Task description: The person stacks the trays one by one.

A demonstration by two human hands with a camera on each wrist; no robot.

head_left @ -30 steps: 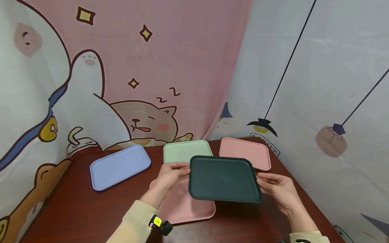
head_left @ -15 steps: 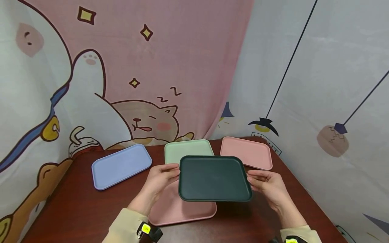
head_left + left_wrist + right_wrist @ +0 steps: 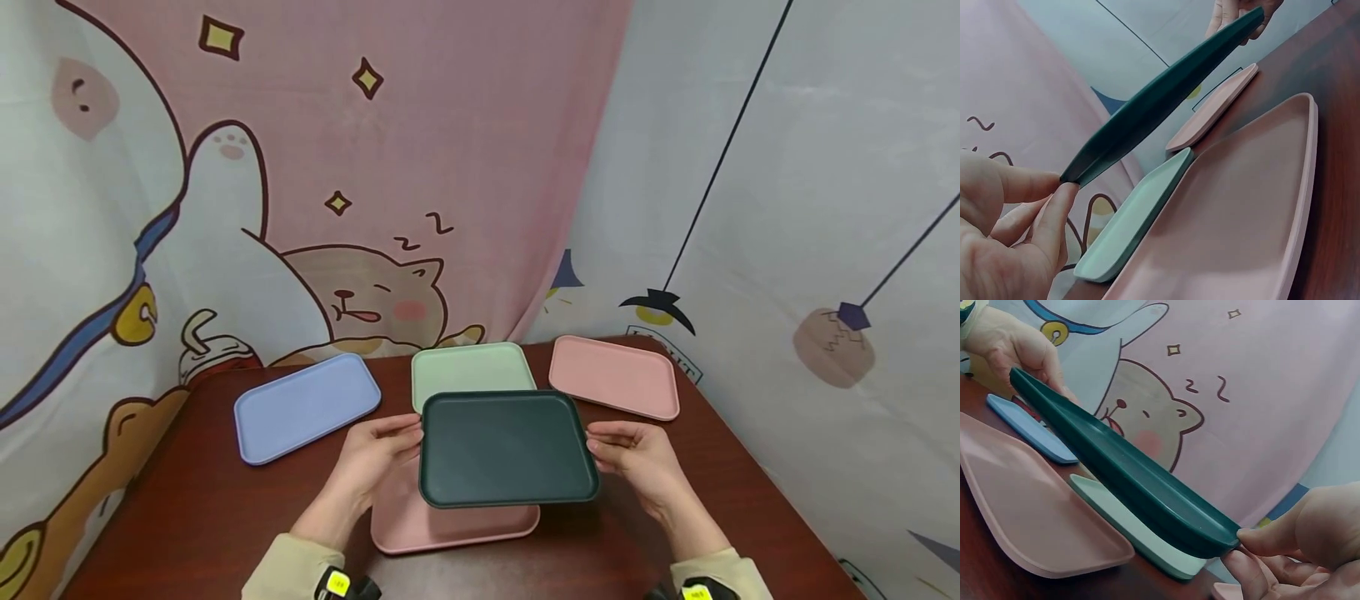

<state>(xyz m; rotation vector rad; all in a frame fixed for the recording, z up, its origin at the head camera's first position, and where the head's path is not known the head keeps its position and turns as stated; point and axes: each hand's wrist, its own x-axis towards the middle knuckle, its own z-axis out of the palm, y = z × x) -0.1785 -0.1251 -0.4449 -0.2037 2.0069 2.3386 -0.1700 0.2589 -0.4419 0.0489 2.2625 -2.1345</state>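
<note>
A dark green tray [image 3: 508, 450] is held level in the air between both hands. My left hand [image 3: 375, 458] pinches its left short edge, thumb and fingers on the rim, as the left wrist view shows. At the opposite short edge my right hand [image 3: 645, 467] pinches the rim likewise. Below the green tray a larger pink tray [image 3: 457, 529] lies on the table, partly covered from the head view; the two are apart in both wrist views. Just behind is a pale green tray [image 3: 472, 367], its front edge hidden by the dark one.
A blue tray [image 3: 307, 408] lies at the back left of the brown table [image 3: 195, 508], turned at an angle. Toward the back right lies a smaller pink tray [image 3: 615, 379]. A printed curtain [image 3: 480, 167] hangs directly behind the table and along its right side.
Both hands have carried the dark green tray to the left, further over the larger pink tray. The other trays stay in place; the head view has shifted slightly.
</note>
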